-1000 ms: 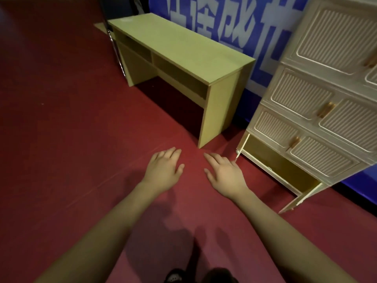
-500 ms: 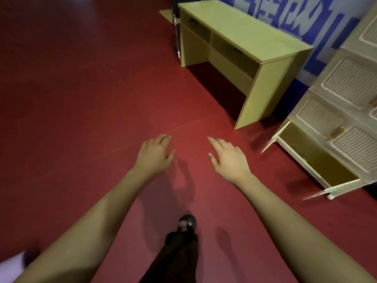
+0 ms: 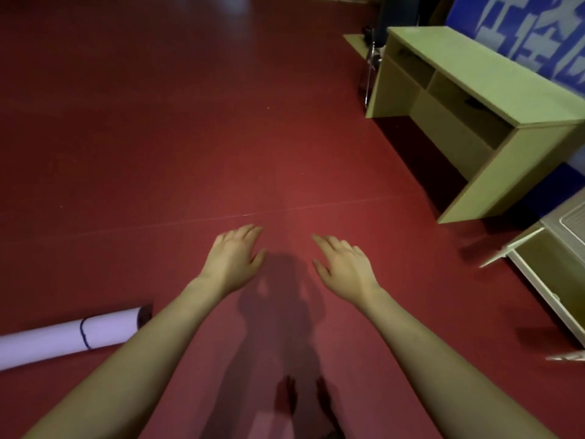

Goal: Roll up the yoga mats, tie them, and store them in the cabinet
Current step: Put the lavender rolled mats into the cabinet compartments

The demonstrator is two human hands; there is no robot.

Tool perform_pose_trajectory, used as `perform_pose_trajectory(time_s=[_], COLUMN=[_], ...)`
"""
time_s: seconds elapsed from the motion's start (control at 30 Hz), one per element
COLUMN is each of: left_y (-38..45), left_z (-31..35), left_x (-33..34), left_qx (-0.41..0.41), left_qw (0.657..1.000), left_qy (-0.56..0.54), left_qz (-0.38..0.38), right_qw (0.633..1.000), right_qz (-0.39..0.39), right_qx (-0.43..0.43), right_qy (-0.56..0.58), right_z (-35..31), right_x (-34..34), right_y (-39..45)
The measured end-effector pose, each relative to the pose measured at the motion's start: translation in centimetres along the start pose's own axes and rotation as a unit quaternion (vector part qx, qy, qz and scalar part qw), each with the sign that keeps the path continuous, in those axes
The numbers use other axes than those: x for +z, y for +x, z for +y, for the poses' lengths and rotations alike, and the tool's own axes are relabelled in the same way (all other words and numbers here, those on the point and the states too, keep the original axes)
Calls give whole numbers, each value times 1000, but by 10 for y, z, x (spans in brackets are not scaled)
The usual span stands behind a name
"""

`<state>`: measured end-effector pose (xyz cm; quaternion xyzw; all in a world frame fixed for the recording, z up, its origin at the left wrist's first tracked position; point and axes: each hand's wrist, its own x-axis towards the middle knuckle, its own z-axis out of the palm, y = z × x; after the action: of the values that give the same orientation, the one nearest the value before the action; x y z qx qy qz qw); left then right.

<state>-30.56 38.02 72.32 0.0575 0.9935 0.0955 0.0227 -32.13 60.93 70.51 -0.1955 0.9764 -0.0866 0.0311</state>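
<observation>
A rolled pale lilac yoga mat (image 3: 66, 339) lies on the red floor at the lower left, tied with a dark cord; its left end runs out of view. My left hand (image 3: 232, 258) and my right hand (image 3: 343, 267) are stretched out in front of me, palms down, fingers loosely apart, holding nothing. The mat is well to the left of my left forearm. The cream cabinet (image 3: 552, 264) shows only at the right edge, its bottom compartment standing open.
A light green desk (image 3: 493, 99) with open shelves stands at the upper right against a blue banner (image 3: 535, 30). A chair frame (image 3: 370, 64) sits behind the desk's far end. Red floor (image 3: 158, 137) stretches ahead and left.
The view has swung left: the desk and cabinet slid toward the right edge, and the tied mat has come into sight at the lower left. Both hands stay out in front, holding nothing.
</observation>
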Motion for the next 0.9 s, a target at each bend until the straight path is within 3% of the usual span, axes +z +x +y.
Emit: perform_pose_trajectory(time_s=[0.23, 0.43, 0.67, 0.9], left_y=[-50, -80, -64, 2], left_z=[-152, -254, -325, -401], left_x=[-8, -28, -34, -49], left_qx=[32, 30, 39, 39], left_qw=[999, 999, 998, 999], left_qy=[-25, -31, -41, -19], left_qz=[-6, -18, -18, -32], right_qw=[1000, 1000, 1000, 1000], right_qz=[4, 16, -17, -11], right_qx=[4, 5, 2, 9], right_qy=[-10, 2, -20, -4], right_z=[-160, -260, -325, -362], right_x=[45, 64, 81, 101], right_y=[29, 47, 101, 191])
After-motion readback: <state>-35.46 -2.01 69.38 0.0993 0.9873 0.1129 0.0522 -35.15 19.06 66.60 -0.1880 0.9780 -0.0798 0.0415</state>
